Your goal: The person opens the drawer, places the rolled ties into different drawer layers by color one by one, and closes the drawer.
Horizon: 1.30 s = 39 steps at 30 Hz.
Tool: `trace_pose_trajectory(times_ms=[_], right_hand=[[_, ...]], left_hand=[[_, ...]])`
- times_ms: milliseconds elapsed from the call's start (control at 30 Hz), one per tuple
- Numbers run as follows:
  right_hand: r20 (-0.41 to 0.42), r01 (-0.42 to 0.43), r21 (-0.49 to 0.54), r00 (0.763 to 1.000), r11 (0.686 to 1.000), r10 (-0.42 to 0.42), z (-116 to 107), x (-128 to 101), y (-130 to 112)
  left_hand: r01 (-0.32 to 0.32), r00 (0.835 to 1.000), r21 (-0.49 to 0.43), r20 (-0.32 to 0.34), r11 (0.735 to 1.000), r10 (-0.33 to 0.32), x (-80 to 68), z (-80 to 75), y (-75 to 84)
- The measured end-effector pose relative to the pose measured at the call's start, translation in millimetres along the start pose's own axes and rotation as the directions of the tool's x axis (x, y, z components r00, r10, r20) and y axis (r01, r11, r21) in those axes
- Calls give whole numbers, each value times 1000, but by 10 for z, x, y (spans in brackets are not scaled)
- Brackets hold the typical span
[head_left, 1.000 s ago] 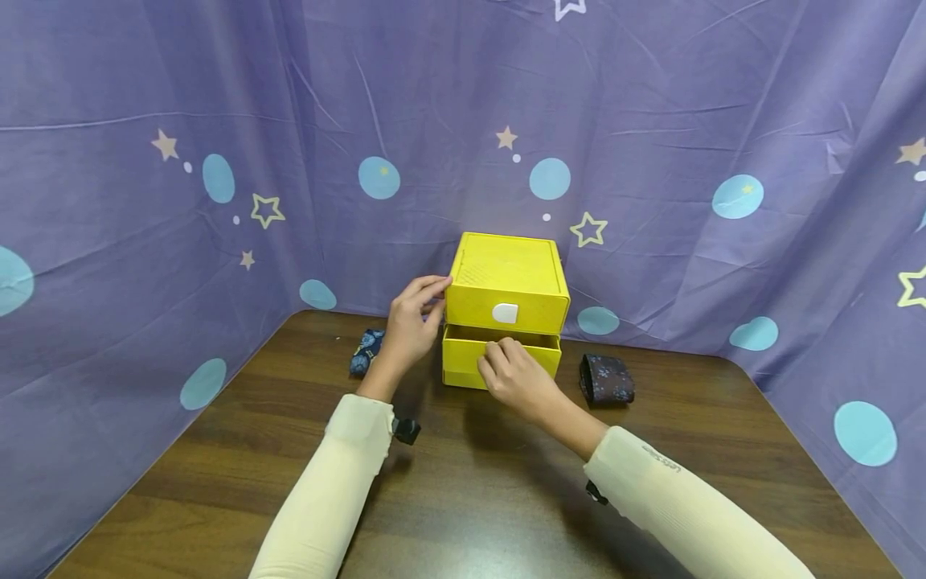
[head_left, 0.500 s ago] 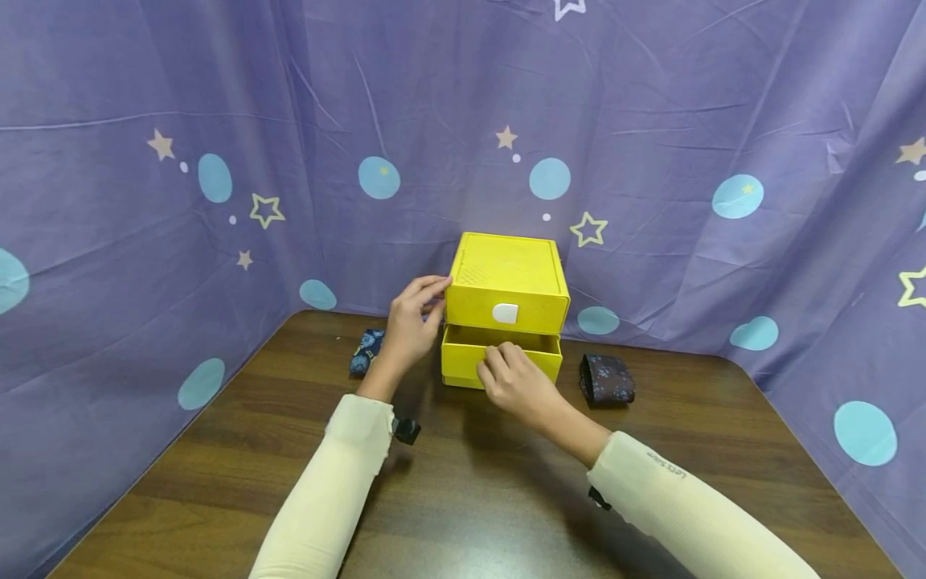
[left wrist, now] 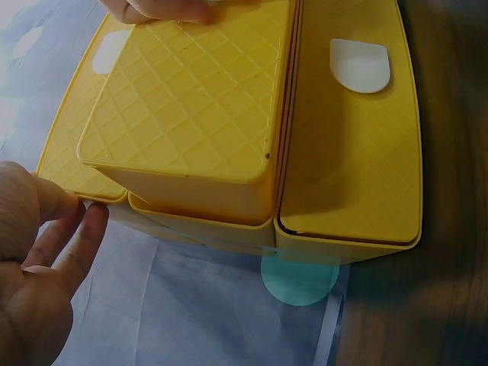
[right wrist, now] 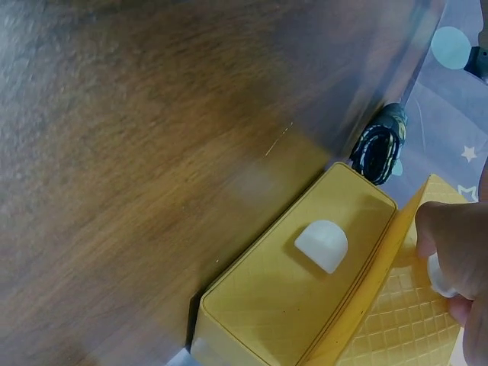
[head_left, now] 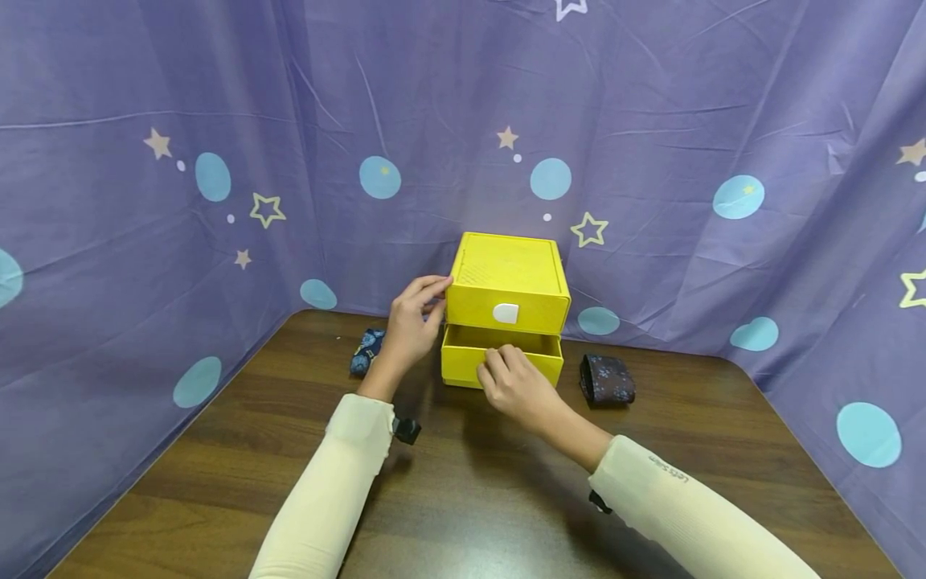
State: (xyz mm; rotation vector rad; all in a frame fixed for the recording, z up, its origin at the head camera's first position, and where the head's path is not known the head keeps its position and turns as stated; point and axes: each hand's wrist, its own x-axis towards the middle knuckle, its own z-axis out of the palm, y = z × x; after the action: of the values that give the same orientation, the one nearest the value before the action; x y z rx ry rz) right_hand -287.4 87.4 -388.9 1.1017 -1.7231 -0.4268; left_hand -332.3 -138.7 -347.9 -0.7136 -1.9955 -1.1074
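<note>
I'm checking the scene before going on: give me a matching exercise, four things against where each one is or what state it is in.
Things:
1. lower drawer
2. upper drawer
3. blue rolled cloth
4. dark patterned cloth

Places or states:
A. on the table, right of the yellow box
B. pulled partly out, right hand on its front
C. on the table behind the left hand
D. closed, white handle showing

Pairs: 1-B, 2-D, 3-C, 4-A
</note>
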Motion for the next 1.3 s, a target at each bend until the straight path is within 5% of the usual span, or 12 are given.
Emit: trace_pose_trajectory(times_ms=[1300], right_hand=[[-12, -3, 14, 1000, 1000, 3, -156, 2, -88]], left_hand=[[-2, 1000, -5, 2, 1000, 2, -7, -5, -16]])
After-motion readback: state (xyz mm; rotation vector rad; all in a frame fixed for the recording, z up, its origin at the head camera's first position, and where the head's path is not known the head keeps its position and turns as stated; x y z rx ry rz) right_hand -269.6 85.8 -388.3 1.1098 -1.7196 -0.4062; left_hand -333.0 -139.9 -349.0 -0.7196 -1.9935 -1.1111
